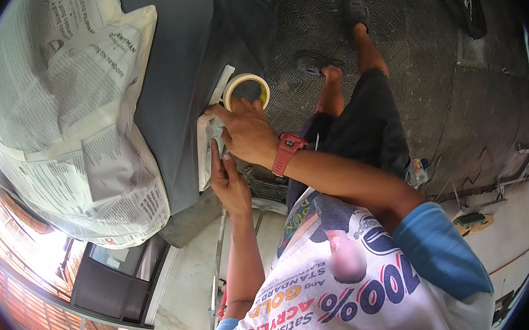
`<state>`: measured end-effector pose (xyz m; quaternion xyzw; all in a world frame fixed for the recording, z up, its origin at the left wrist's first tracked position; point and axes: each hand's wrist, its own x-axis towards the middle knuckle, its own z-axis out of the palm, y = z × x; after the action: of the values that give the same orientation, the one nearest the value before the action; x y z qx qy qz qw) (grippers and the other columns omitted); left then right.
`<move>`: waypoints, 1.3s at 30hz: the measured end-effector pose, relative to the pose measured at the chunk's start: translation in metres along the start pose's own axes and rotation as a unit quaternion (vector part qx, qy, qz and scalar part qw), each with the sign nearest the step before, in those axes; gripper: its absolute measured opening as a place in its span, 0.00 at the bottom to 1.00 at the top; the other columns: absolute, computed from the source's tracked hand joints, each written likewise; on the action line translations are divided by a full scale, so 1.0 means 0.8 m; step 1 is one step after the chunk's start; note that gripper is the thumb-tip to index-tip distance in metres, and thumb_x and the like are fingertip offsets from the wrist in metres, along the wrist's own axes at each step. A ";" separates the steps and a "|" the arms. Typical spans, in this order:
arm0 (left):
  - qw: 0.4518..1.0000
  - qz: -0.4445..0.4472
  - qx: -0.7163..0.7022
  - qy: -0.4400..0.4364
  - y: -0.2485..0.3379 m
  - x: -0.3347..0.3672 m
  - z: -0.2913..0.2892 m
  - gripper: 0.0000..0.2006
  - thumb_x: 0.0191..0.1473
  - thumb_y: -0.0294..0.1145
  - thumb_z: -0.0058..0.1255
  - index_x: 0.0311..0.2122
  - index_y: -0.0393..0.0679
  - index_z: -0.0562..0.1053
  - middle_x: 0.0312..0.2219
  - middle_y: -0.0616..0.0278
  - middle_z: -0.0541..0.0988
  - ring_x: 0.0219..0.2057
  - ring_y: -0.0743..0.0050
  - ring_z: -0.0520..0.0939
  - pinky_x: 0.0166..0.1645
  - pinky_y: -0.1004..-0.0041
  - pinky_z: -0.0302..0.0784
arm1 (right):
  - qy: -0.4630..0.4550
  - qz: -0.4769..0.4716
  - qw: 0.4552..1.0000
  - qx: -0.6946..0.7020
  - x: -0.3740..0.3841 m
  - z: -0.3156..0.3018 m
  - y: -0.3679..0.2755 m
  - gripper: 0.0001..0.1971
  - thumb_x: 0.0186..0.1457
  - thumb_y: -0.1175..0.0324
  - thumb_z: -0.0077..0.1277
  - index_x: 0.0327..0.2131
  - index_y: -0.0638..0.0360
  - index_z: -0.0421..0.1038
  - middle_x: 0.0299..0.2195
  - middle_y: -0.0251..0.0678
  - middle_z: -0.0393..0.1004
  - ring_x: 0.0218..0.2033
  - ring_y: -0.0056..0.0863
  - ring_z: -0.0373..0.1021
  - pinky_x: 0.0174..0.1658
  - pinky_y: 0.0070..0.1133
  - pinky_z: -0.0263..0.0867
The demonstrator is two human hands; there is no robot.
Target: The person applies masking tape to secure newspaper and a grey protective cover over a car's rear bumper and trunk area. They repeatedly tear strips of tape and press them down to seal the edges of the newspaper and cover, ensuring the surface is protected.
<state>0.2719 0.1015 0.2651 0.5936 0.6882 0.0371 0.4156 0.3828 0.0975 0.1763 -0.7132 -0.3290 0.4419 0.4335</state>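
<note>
My right hand [247, 129], with a red watch on its wrist, carries a roll of masking tape [247, 77] hooked on its fingers. Its forefinger rests at the top of a small part covered with paper and tape [204, 160], on the edge of a dark grey vehicle panel [176, 85]. Just below, my left hand [231, 184] is at the same covered part, forefinger stretched out against it and thumb apart. It holds nothing that I can see. A pale strip of tape [223, 81] sticks up beside the roll.
Newspaper [56, 103] covers a large rounded section of the vehicle at the left. My legs and dark clogs [356, 11] are on the patterned dark floor [301, 30]. A small container [419, 172] stands at the right, near a pale panel with a greenish object [472, 222].
</note>
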 end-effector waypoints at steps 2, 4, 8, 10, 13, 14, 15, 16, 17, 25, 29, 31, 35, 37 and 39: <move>1.000 0.002 0.008 -0.005 -0.014 -0.001 -0.003 0.29 0.79 0.40 0.50 0.78 0.41 0.65 0.27 0.80 0.70 0.27 0.92 0.61 0.31 0.81 0.56 | -0.025 0.010 0.999 -0.019 0.001 -0.001 0.000 0.27 0.60 0.70 0.58 0.63 0.42 0.76 0.42 0.43 0.76 0.53 0.43 0.72 0.56 0.40 0.60; 1.000 0.004 0.003 -0.004 -0.021 -0.003 -0.006 0.29 0.79 0.41 0.50 0.78 0.40 0.65 0.28 0.80 0.70 0.27 0.92 0.61 0.31 0.81 0.56 | -0.042 0.011 0.999 0.002 0.002 0.000 0.000 0.30 0.59 0.69 0.58 0.66 0.42 0.74 0.42 0.44 0.76 0.51 0.44 0.72 0.56 0.40 0.60; 0.999 0.035 -0.001 -0.006 -0.048 0.004 -0.013 0.29 0.79 0.39 0.50 0.77 0.39 0.65 0.30 0.78 0.73 0.28 0.92 0.64 0.32 0.81 0.59 | -0.009 -0.024 1.000 0.006 -0.021 0.012 0.006 0.38 0.60 0.68 0.58 0.75 0.41 0.66 0.40 0.45 0.75 0.47 0.44 0.70 0.55 0.40 0.59; 0.999 0.050 0.009 -0.005 -0.057 0.006 -0.017 0.28 0.80 0.37 0.49 0.77 0.38 0.65 0.34 0.74 0.77 0.30 0.91 0.68 0.33 0.81 0.64 | -0.038 -0.011 0.999 0.014 -0.036 0.016 0.007 0.42 0.61 0.68 0.58 0.79 0.40 0.60 0.40 0.45 0.74 0.44 0.43 0.68 0.55 0.40 0.59; 0.997 0.076 0.000 0.004 -0.058 0.008 -0.014 0.27 0.80 0.34 0.47 0.77 0.35 0.64 0.45 0.66 0.82 0.36 0.90 0.75 0.38 0.81 0.71 | -0.037 -0.015 0.999 0.011 -0.051 0.026 -0.007 0.45 0.63 0.68 0.57 0.82 0.40 0.54 0.42 0.45 0.73 0.43 0.44 0.66 0.54 0.41 0.59; 0.996 0.086 -0.006 0.007 -0.055 0.007 -0.013 0.27 0.80 0.33 0.47 0.77 0.34 0.64 0.48 0.63 0.83 0.38 0.89 0.77 0.40 0.81 0.73 | -0.028 -0.020 0.999 0.008 -0.052 0.028 -0.011 0.45 0.63 0.68 0.57 0.82 0.40 0.53 0.42 0.46 0.72 0.43 0.44 0.66 0.54 0.41 0.59; 0.997 0.070 -0.016 -0.001 -0.049 0.005 -0.013 0.27 0.80 0.33 0.46 0.77 0.33 0.64 0.52 0.58 0.83 0.43 0.84 0.79 0.45 0.79 0.75 | -0.035 -0.024 0.999 0.014 -0.051 0.028 -0.010 0.45 0.64 0.68 0.57 0.82 0.41 0.53 0.43 0.47 0.72 0.44 0.44 0.66 0.53 0.42 0.59; 0.998 0.052 -0.029 -0.008 -0.043 0.000 -0.014 0.27 0.79 0.32 0.46 0.76 0.32 0.64 0.56 0.54 0.83 0.48 0.78 0.81 0.51 0.76 0.76 | -0.044 -0.030 0.998 0.017 -0.051 0.030 -0.005 0.45 0.64 0.68 0.56 0.82 0.42 0.52 0.44 0.47 0.71 0.44 0.45 0.65 0.53 0.42 0.59; 0.998 0.035 -0.041 -0.015 -0.041 -0.003 -0.014 0.27 0.79 0.32 0.46 0.76 0.32 0.65 0.60 0.49 0.82 0.53 0.73 0.83 0.56 0.73 0.78 | -0.052 -0.035 0.998 0.020 -0.051 0.032 0.000 0.44 0.64 0.68 0.56 0.82 0.43 0.52 0.44 0.48 0.71 0.44 0.45 0.65 0.53 0.42 0.59; 0.998 0.021 -0.048 -0.027 -0.073 -0.001 -0.017 0.28 0.80 0.34 0.48 0.77 0.33 0.63 0.39 0.67 0.80 0.34 0.87 0.75 0.40 0.82 0.72 | -0.033 -0.048 0.994 -0.089 -0.049 0.038 0.014 0.45 0.61 0.65 0.59 0.81 0.48 0.56 0.44 0.47 0.73 0.47 0.45 0.67 0.53 0.40 0.59; 0.999 0.036 0.004 -0.017 -0.049 -0.006 -0.012 0.28 0.79 0.37 0.50 0.76 0.36 0.66 0.39 0.68 0.79 0.34 0.87 0.73 0.41 0.81 0.72 | -0.034 -0.101 0.985 -0.138 -0.041 0.020 0.030 0.46 0.59 0.63 0.62 0.80 0.46 0.58 0.43 0.46 0.74 0.46 0.45 0.68 0.52 0.39 0.59; 0.996 0.080 0.045 0.003 -0.048 0.001 -0.006 0.27 0.78 0.37 0.52 0.75 0.38 0.69 0.43 0.63 0.81 0.40 0.78 0.80 0.47 0.74 0.77 | -0.024 -0.112 0.984 -0.135 -0.037 0.007 0.034 0.41 0.62 0.66 0.59 0.78 0.44 0.62 0.42 0.46 0.74 0.46 0.45 0.69 0.52 0.39 0.60; 0.947 0.250 0.200 0.035 -0.021 0.021 0.018 0.24 0.75 0.35 0.55 0.72 0.44 0.74 0.55 0.48 0.82 0.58 0.52 0.83 0.61 0.57 0.79 | 0.070 -0.075 0.995 0.003 -0.017 -0.035 0.047 0.28 0.67 0.69 0.56 0.69 0.48 0.71 0.41 0.47 0.77 0.44 0.47 0.73 0.52 0.42 0.66; 0.947 0.256 0.188 0.042 -0.003 0.025 0.043 0.23 0.72 0.34 0.57 0.69 0.46 0.76 0.60 0.42 0.79 0.63 0.40 0.79 0.65 0.48 0.76 | 0.108 -0.026 0.993 0.038 -0.008 -0.069 0.056 0.22 0.69 0.70 0.55 0.65 0.50 0.74 0.40 0.48 0.78 0.42 0.48 0.75 0.51 0.42 0.68; 0.940 0.282 0.181 0.067 0.012 0.038 0.072 0.23 0.71 0.33 0.58 0.69 0.47 0.77 0.59 0.44 0.80 0.62 0.40 0.80 0.64 0.48 0.77 | 0.109 0.033 0.993 0.021 -0.005 -0.113 0.062 0.18 0.69 0.70 0.55 0.61 0.52 0.75 0.38 0.47 0.79 0.40 0.47 0.76 0.49 0.41 0.71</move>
<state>0.3165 0.1047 0.2169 0.8245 0.5140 0.0673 0.2268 0.4685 0.0444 0.1536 -0.7582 -0.2473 0.3822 0.4667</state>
